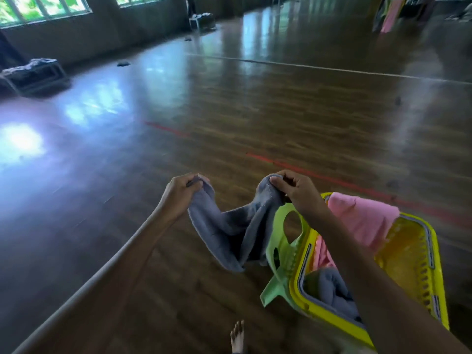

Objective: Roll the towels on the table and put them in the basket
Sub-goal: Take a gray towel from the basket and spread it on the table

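Note:
A grey towel hangs slack in the air between my hands, each pinching one top corner. My left hand holds the left corner and my right hand holds the right corner. The towel sags in a loose fold above the wooden floor, just left of the yellow basket. Its light green handle stands up on the basket's left side. Inside the basket lie a pink towel and another grey towel. No table surface shows under the towel.
A shiny wooden floor with red lines stretches ahead. My bare foot is at the bottom. A low bench with dark cloth stands far left, another at the back. Small dark items lie on the floor.

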